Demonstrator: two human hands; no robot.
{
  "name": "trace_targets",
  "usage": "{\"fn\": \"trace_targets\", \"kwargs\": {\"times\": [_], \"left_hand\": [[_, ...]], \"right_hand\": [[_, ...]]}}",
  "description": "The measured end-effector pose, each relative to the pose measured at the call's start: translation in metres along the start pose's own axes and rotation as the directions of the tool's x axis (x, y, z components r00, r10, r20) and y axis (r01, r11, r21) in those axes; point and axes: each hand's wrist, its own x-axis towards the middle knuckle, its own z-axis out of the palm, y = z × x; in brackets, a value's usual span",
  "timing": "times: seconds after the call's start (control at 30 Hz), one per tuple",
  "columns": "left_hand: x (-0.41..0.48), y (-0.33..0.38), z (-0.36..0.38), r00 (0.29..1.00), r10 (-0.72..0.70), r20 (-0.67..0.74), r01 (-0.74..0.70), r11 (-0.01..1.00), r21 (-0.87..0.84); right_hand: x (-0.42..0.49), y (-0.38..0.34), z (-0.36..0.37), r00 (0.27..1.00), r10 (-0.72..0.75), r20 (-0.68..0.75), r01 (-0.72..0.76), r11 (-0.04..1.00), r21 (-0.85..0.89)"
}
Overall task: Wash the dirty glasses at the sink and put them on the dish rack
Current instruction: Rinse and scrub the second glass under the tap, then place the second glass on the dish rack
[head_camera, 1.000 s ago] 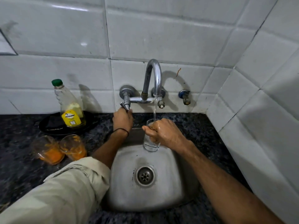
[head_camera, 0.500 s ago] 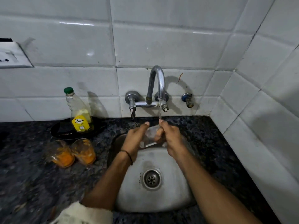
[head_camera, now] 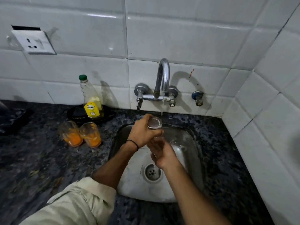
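The glass point(head_camera: 154, 123) is gripped round its wall by the left hand point(head_camera: 142, 134) and tipped over the back of the sink point(head_camera: 186, 143), just under the tap point(head_camera: 163, 82). The right hand point(head_camera: 160, 154) is held loosely open below it. It's blurred, so contact can't be called.

Wet glass like that is probably light, stiff, slick and easily chipped on steel, so it's best wrapped round the middle, not pinched at the rim.

Two dirty glasses point(head_camera: 90, 135) with orange dregs are stood left of the sink on the dark speckled counter point(head_camera: 32, 159), with a bottle point(head_camera: 92, 101) behind them. White tiles point(head_camera: 178, 38) are seen behind the sink. No rack is in view.
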Motion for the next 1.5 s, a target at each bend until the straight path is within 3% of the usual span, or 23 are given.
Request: {"fn": "trace_targets", "kwargs": {"times": [0.17, 0.27, 0.33, 0.4, 0.5, 0.6, 0.67, 0.7, 0.8, 0.9, 0.97, 1.07, 1.2, 1.27, 1.33, 1.4, 1.43, 1.5], "left_hand": [[-0.008, -0.005, 0.0, 0.963, -0.216, -0.158, 0.205, 0.975, -0.08], [-0.016, -0.009, 0.006, 0.936, -0.31, -0.166, 0.28, 0.942, -0.183], [-0.022, -0.011, 0.011, 0.9, -0.431, -0.069, 0.357, 0.817, -0.453], [-0.031, -0.012, 0.014, 0.863, -0.5, 0.068, 0.414, 0.626, -0.66], [-0.045, -0.013, 0.017, 0.866, -0.462, 0.192, 0.419, 0.459, -0.784], [-0.059, -0.019, 0.018, 0.887, -0.4, 0.232, 0.4, 0.413, -0.818], [-0.068, -0.026, 0.015, 0.881, -0.416, 0.227, 0.41, 0.428, -0.805], [-0.072, -0.03, 0.013, 0.874, -0.436, 0.212, 0.417, 0.451, -0.79], [-0.079, -0.044, 0.003, 0.869, -0.479, 0.127, 0.417, 0.569, -0.708], [-0.081, -0.053, -0.013, 0.894, -0.449, 0.005, 0.344, 0.678, -0.649], [-0.08, -0.057, -0.029, 0.908, -0.412, -0.077, 0.268, 0.711, -0.65], [-0.082, -0.062, -0.064, 0.907, -0.371, -0.199, 0.181, 0.77, -0.612], [-0.093, -0.082, -0.126, 0.869, -0.339, -0.36, 0.085, 0.819, -0.567], [-0.1, -0.093, -0.157, 0.881, -0.312, -0.356, 0.057, 0.817, -0.574], [-0.106, -0.107, -0.187, 0.898, -0.326, -0.295, 0.046, 0.737, -0.674], [-0.11, -0.128, -0.215, 0.892, -0.342, -0.295, -0.004, 0.647, -0.763], [-0.111, -0.14, -0.231, 0.879, -0.354, -0.319, -0.044, 0.607, -0.794], [-0.111, -0.163, -0.264, 0.836, -0.387, -0.388, -0.13, 0.548, -0.826]], "right_hand": [[-0.012, 0.013, -0.03, 1.0, 0.008, 0.005, -0.007, 0.986, -0.165], [-0.017, 0.016, -0.033, 0.999, -0.019, 0.029, 0.026, 0.966, -0.257], [-0.024, 0.015, -0.031, 0.997, -0.065, 0.045, 0.074, 0.962, -0.261], [-0.03, 0.012, -0.028, 0.973, -0.224, 0.059, 0.231, 0.927, -0.296], [-0.041, 0.006, -0.026, 0.902, -0.386, 0.192, 0.43, 0.835, -0.343], [-0.047, -0.006, -0.025, 0.863, -0.39, 0.321, 0.5, 0.744, -0.442], [-0.05, -0.018, -0.022, 0.799, -0.443, 0.406, 0.601, 0.591, -0.538], [-0.049, -0.024, -0.019, 0.748, -0.48, 0.459, 0.661, 0.466, -0.588], [-0.044, -0.039, -0.005, 0.606, -0.471, 0.641, 0.676, -0.12, -0.727], [-0.05, -0.042, 0.021, 0.536, -0.258, 0.804, 0.573, -0.588, -0.571], [-0.054, -0.035, 0.043, 0.47, -0.123, 0.874, 0.521, -0.761, -0.387], [-0.053, -0.021, 0.081, 0.384, -0.048, 0.922, 0.453, -0.861, -0.233], [-0.048, -0.003, 0.146, 0.289, -0.058, 0.956, 0.547, -0.809, -0.214], [-0.044, 0.007, 0.18, 0.281, -0.134, 0.95, 0.713, -0.633, -0.301], [-0.038, 0.026, 0.218, 0.313, -0.2, 0.929, 0.858, -0.359, -0.366], [-0.031, 0.051, 0.257, 0.407, -0.221, 0.886, 0.908, -0.009, -0.419], [-0.027, 0.066, 0.278, 0.482, -0.208, 0.851, 0.872, 0.205, -0.445], [-0.021, 0.101, 0.316, 0.635, -0.114, 0.764, 0.658, 0.597, -0.458]]}}
